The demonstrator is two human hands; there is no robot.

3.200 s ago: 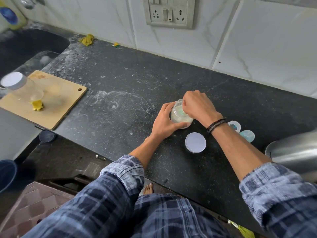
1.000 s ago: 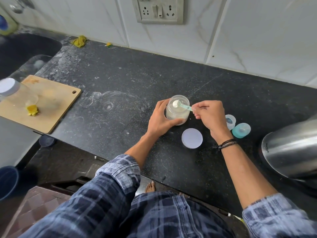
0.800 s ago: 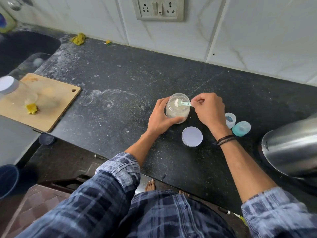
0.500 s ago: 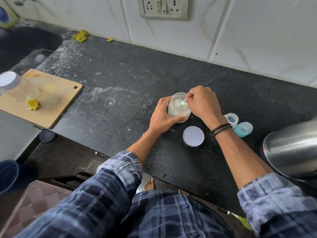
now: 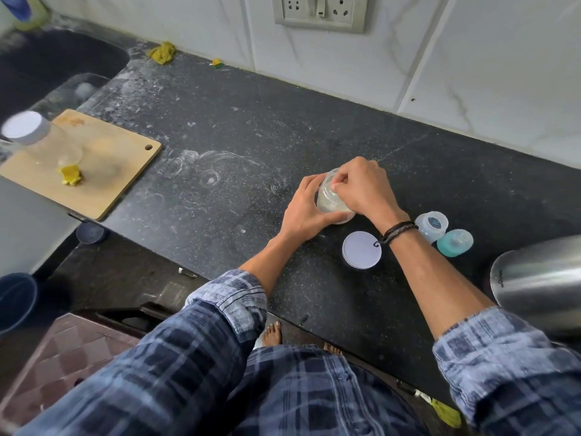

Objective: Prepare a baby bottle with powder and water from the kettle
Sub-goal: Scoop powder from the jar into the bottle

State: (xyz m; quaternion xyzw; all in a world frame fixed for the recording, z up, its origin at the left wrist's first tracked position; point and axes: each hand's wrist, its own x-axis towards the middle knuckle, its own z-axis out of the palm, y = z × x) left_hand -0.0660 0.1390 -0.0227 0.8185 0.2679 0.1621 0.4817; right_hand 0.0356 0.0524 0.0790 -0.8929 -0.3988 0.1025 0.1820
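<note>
A clear jar of pale powder [image 5: 328,202] stands open on the black counter [image 5: 239,146]. My left hand [image 5: 303,212] grips its side. My right hand [image 5: 361,187] is over its mouth with fingers curled down into it; the small teal scoop it held is hidden under the fingers. The jar's white lid [image 5: 361,254] lies flat in front of it. To the right stand the small clear baby bottle [image 5: 432,225] and its teal nipple cap [image 5: 455,242]. The steel kettle [image 5: 540,284] is at the right edge.
A wooden cutting board [image 5: 103,171] at the left carries a second clear jar with a white lid [image 5: 26,129] and a yellow scrap [image 5: 71,175]. A sink [image 5: 53,67] lies at the far left. A wall socket [image 5: 320,11] is above the counter.
My right hand had lifted a scoop of powder above the jar's mouth; it has since gone back down into the jar, hiding the scoop. My left hand kept holding the jar.
</note>
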